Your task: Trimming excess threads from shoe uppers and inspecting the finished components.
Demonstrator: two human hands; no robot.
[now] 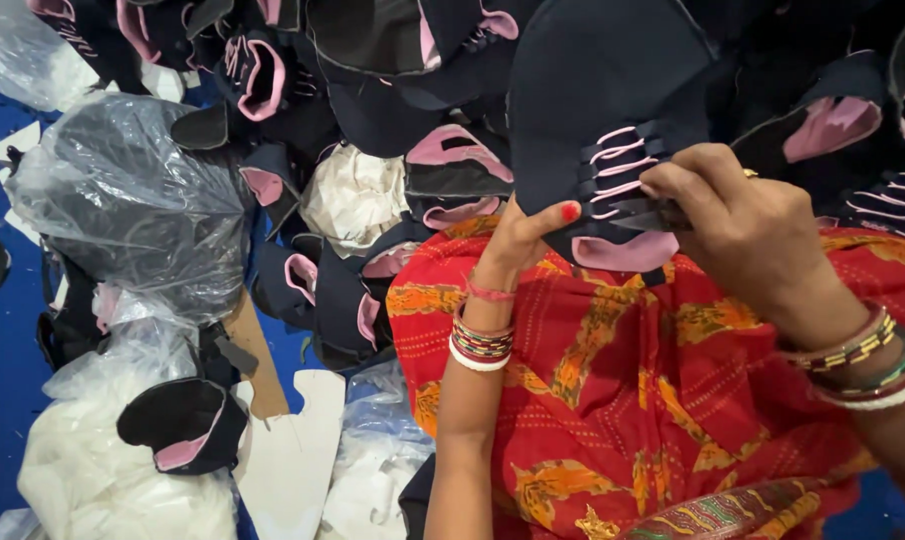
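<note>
I hold a dark navy shoe upper (593, 110) with pink lining and pink lace loops up over my lap. My left hand (525, 235) supports it from below, thumb pressed on its lower edge. My right hand (743, 225) is closed on a small pair of scissors (638, 210), whose blades point at the lace loops. Bangles ring both wrists. My lap is covered by red and orange patterned cloth (613, 380).
A big heap of the same navy and pink shoe uppers (373, 90) lies ahead and to the left. Clear plastic bags (133, 190) with more pieces, white cut sheets (293, 450) and a loose upper (183, 425) lie on the blue floor (3, 330).
</note>
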